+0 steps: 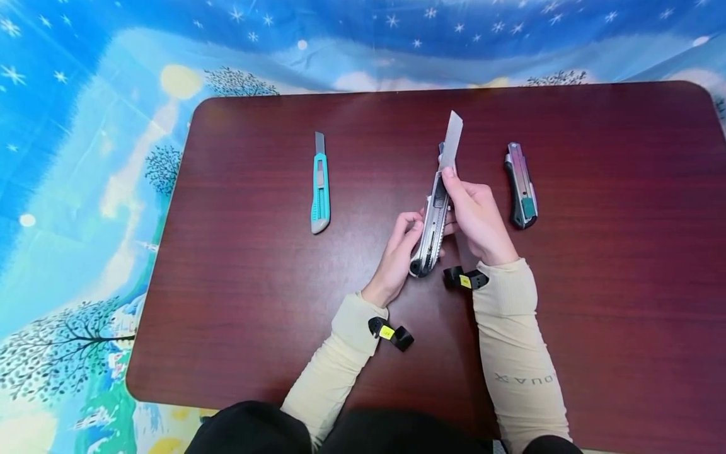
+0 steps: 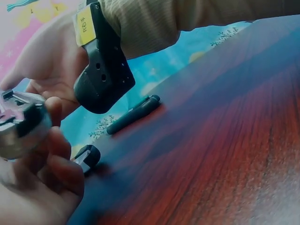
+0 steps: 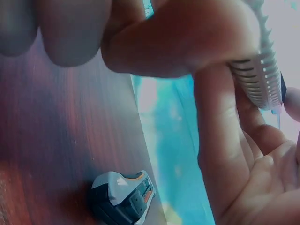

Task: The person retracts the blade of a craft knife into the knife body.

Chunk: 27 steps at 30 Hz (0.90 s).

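Observation:
A silver snap-off utility knife [image 1: 434, 221] is held above the table in both hands, tilted, its wide blade [image 1: 452, 140] sticking out at the far end. My right hand [image 1: 482, 217] pinches it near the blade's base, thumb on top. My left hand [image 1: 397, 255] grips the lower body, close to the black butt end. In the left wrist view the knife's end [image 2: 23, 124] shows between the fingers. The right wrist view catches its ribbed side [image 3: 265, 77]. A grey-and-black tool with orange trim [image 3: 124, 197] lies on the table, mostly hidden behind the held knife in the head view.
A turquoise utility knife [image 1: 320, 192] with its blade out lies on the left of the brown table [image 1: 244, 265]. To the right lies a black, silver and green utility knife [image 1: 521, 186]. A patterned blue cloth [image 1: 363, 44] hangs along the far edge.

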Motion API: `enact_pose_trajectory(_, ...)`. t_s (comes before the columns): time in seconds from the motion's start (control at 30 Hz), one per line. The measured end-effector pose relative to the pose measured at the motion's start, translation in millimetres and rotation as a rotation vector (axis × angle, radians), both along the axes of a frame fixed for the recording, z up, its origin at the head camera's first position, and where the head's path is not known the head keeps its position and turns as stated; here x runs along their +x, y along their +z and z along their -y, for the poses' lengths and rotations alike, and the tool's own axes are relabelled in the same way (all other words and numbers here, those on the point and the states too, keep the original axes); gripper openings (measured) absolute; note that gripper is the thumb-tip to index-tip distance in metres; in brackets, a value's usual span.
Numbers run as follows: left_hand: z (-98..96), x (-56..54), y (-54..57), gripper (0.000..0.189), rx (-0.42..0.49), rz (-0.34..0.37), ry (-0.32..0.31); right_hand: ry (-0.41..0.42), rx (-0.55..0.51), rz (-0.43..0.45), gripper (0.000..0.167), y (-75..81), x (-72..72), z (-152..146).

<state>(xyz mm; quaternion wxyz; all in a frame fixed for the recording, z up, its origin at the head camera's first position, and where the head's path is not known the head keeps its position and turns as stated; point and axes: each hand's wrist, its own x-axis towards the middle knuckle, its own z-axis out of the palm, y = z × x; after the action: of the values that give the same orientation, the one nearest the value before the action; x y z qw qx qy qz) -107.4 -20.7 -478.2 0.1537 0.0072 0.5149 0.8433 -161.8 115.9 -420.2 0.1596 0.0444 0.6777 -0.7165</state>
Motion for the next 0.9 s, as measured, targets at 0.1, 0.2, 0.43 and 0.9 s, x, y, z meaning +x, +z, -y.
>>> enact_pose_trajectory(0.1,0.1,-0.4,-1.8,0.012,0.042,0.03,-0.016,0.019,0.026,0.002,0.043,0.8,0.2,0.5)
enact_pose_trajectory(0.2,-0.4,-0.6,-3.5,0.011,0.095,0.063,-0.038,0.04,0.069,-0.001,0.043,0.9,0.1,2.2)
enact_pose_trajectory(0.43,0.2,-0.5,-4.5,0.018,0.179,0.108,-0.052,0.09,0.148,0.012,0.046,-2.7,0.3,8.1)
enact_pose_trajectory(0.9,1.4,-1.5,-5.9,0.019,0.132,0.108,-0.057,0.165,0.157,0.029,0.049,-4.4,-0.5,8.3)
